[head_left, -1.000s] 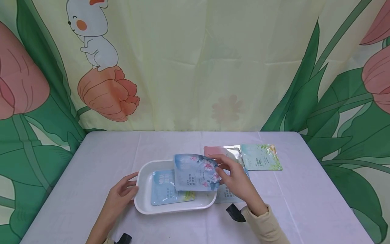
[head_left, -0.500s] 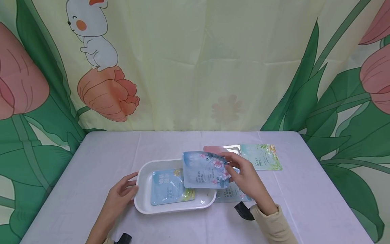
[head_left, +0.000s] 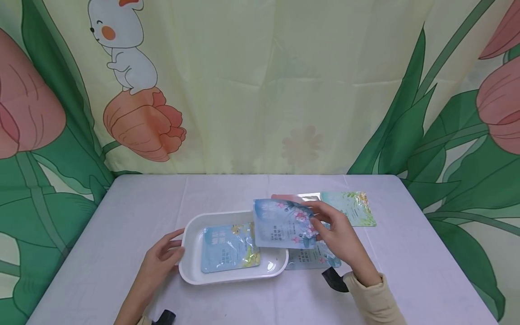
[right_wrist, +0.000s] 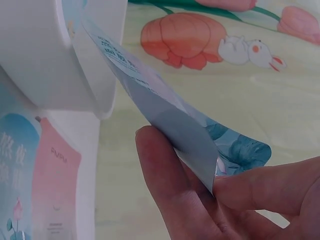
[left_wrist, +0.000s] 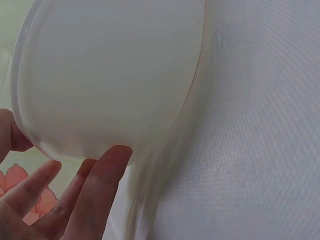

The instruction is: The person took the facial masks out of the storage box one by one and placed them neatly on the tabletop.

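My right hand [head_left: 335, 232] pinches the right edge of a blue face mask packet [head_left: 280, 225] printed with pink flowers. It is raised, tilted, over the right part of a white tray [head_left: 191, 271]. In the right wrist view the packet [right_wrist: 175, 125] is seen nearly edge-on between thumb and fingers. A second blue packet [head_left: 225, 250] lies flat in the tray, its right side partly covered by the raised one. At the tray's left end my left hand [head_left: 160, 257] touches the rim and outer wall; in the left wrist view its extended fingers [left_wrist: 107, 170] rest against the tray.
Right of the tray, another blue packet [head_left: 306, 258] lies on the white-covered table [head_left: 227, 307]. Behind the right hand are a pink and silver packet [head_left: 310, 197], mostly hidden, and a pale green one [head_left: 353, 205]. A printed curtain [head_left: 243, 90] hangs behind the table.
My right hand has carried the flowered packet right and slightly up, uncovering more of the packet in the tray. The left hand and tray have stayed put.
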`<state>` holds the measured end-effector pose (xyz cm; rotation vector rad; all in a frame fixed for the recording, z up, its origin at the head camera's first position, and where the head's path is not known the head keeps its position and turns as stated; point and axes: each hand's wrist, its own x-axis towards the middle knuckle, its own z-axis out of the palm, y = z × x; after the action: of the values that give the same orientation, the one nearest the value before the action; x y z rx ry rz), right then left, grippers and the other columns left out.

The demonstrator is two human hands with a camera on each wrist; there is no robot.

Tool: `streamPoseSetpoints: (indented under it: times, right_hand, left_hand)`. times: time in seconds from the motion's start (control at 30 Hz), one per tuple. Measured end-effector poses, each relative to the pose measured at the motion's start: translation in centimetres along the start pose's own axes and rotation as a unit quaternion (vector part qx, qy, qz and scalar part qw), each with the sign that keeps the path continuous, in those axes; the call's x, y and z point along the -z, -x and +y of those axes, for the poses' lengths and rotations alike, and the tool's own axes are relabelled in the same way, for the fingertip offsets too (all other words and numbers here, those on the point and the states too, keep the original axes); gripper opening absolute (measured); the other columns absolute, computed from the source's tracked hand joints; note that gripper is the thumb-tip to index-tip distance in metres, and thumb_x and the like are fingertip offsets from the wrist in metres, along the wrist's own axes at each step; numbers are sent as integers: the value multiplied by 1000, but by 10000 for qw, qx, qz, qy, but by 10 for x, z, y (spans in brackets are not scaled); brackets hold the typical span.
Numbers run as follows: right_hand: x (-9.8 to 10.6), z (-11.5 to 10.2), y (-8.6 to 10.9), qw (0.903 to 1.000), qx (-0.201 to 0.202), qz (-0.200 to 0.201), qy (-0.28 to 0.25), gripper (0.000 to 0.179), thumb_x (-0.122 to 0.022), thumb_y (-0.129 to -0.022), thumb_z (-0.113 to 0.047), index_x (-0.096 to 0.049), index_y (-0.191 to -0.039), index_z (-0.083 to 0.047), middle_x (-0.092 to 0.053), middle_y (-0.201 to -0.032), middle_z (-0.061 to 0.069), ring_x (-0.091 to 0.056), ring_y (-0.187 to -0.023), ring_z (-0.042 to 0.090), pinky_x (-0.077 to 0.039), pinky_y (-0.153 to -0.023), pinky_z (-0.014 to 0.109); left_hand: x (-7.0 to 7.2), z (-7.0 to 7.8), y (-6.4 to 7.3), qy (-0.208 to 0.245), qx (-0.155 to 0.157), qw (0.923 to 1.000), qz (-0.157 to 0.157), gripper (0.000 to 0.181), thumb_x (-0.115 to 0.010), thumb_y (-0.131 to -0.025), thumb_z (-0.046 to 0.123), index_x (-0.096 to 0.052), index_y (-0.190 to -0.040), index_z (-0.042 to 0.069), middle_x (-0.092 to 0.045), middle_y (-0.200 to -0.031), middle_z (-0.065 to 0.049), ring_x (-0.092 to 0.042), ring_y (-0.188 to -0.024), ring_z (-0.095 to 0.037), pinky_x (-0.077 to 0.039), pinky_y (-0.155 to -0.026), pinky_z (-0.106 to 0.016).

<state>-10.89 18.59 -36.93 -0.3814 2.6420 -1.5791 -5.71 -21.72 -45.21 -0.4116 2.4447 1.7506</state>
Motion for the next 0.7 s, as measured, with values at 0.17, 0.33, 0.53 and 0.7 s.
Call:
streamPoseSetpoints:
  times: [0.17, 0.33, 0.53, 0.7]
  right_hand:
    - [6, 1, 3, 10000, -10, 33, 16, 40, -57, -96, 4, -59, -132, -13, -63, -122, 18, -65, -104, 34, -58, -61, 29]
    - [11, 3, 4, 9999, -22, 69, 92, 39, -56, -96, 3, -59, -132, -13, -64, -122, 17, -66, -105, 33, -58, -62, 28]
    - [18, 7, 5, 9997, -99, 104, 177, 40, -56, -96, 5, -58, -132, -11, -63, -122, 18, -65, -108, 37, -59, -65, 29]
    - [24, 9, 7, 9994, -170, 155, 243, 41, -56, -96, 5, -57, -134, -10, -61, -123, 19, -63, -110, 40, -60, -67, 29]
  left_hand:
    - [0, 1, 0, 5, 27, 10000, -7, 52, -67, -95, 29, -49, -144, 26, -60, -132, -16, -67, -109, -24, -59, -75, -27]
    - [0, 0, 1, -32, 37, 10000, -20, 53, -67, -95, 29, -48, -144, 25, -60, -133, -16, -68, -107, -22, -59, -74, -27]
    - [1, -1, 0, -2, 24, 10000, -19, 52, -67, -95, 29, -48, -144, 27, -60, -132, -15, -68, -106, -21, -59, -74, -27]
    - [1, 0, 1, -34, 3, 10000, -29, 53, -67, -95, 31, -48, -145, 26, -60, -133, -16, -67, -109, -24, -59, -74, -27]
